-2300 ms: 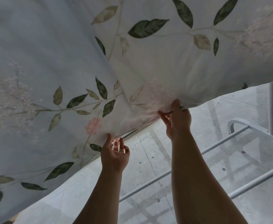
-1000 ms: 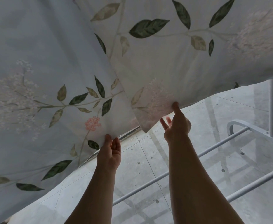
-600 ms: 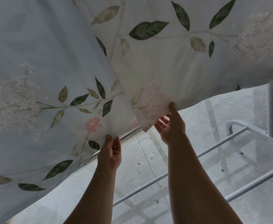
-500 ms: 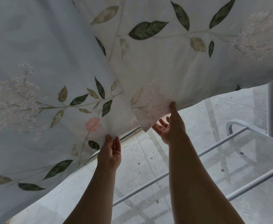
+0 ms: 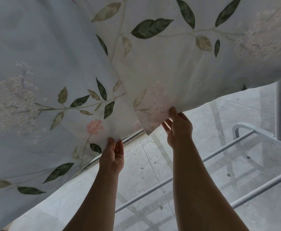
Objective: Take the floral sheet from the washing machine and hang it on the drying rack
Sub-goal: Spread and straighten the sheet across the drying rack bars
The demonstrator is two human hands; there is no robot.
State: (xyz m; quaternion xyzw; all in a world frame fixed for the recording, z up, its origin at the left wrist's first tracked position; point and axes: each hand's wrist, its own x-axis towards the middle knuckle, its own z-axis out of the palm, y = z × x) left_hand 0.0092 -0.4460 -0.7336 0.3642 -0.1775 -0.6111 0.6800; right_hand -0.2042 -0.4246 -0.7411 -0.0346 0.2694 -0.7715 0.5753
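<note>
The floral sheet (image 5: 161,64), pale with green leaves and pink blossoms, hangs in front of me and fills the upper and left part of the view. It falls in two overlapping layers. My left hand (image 5: 112,157) pinches the bottom hem of the left layer. My right hand (image 5: 178,126) grips the lower corner of the right layer, thumb on the front and fingers behind. The white metal drying rack (image 5: 278,105) shows at the right, with an upright post and low horizontal bars (image 5: 219,150). The rack's top rail is hidden by the sheet.
Glossy grey floor tiles (image 5: 153,172) lie below the sheet. A metal strip or threshold (image 5: 131,137) runs just under the hem. The rack's lower bars cross the floor space to the right of my arms.
My right hand let go of the hem and took a new hold on the right layer's corner, which now hangs free in front of the left layer. My left hand kept its pinch.
</note>
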